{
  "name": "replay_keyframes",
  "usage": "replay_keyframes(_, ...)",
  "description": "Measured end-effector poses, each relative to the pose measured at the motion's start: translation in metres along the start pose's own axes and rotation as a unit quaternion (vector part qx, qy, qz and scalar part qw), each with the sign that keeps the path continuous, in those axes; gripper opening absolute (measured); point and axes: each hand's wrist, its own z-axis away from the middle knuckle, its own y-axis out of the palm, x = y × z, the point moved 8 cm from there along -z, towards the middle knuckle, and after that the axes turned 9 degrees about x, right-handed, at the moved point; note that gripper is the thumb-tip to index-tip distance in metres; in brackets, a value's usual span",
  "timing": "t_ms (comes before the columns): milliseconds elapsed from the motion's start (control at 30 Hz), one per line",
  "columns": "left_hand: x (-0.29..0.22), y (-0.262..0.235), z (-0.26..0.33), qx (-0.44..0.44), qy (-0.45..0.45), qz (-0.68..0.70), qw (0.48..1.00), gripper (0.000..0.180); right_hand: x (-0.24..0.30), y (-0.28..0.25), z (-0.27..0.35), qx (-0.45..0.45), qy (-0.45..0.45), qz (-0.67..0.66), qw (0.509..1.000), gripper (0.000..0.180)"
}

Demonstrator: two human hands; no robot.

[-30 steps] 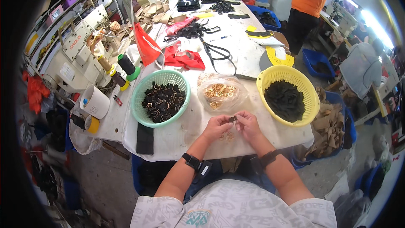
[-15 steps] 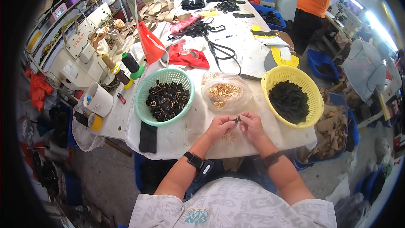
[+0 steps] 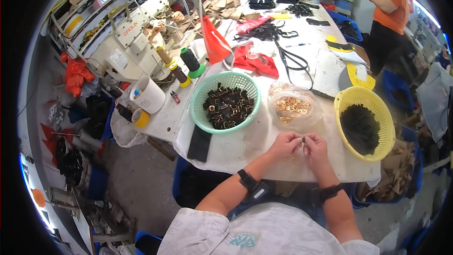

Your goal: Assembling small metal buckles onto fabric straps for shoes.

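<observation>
My left hand and my right hand meet over the front of the table, fingertips pinching a small black strip between them. Whether a buckle sits on that strip is too small to tell. Just beyond the hands lies a clear plastic bag with gold-coloured buckles in it. A mint-green basket to the left contains black strips with gold buckles. On the right stands a yellow basket full of black strips. A few loose buckles lie beneath my hands, mostly hidden.
A black phone lies beside the green basket. Farther left are thread spools, a white cup and a sewing machine. Red cloth and black straps cover the table beyond. Another person stands at far right.
The view has turned, so the table appears shifted right. My hands stay together with the strip between their fingertips. The other person's raised arm has come down, and a phone shows in their hand.
</observation>
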Motion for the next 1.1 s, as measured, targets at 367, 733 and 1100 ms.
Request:
replay_keyframes(367,-0.143,-0.216,0.087,-0.367,0.037,-0.423,0.828,0.02,0.018,-0.003,0.009,-0.027,-0.015,0.132,0.991,0.012)
replay_keyframes(733,-0.157,-0.187,0.098,-0.46,0.126,-0.458,0.75,0.018,0.128,-0.006,0.076,-0.077,-0.115,0.39,0.91,0.014)
replay_keyframes(1100,-0.027,-0.037,0.051,-0.13,0.1,-0.233,0.959,0.012,0.232,-0.098,0.065,-0.215,-0.043,0.777,0.59,0.016)
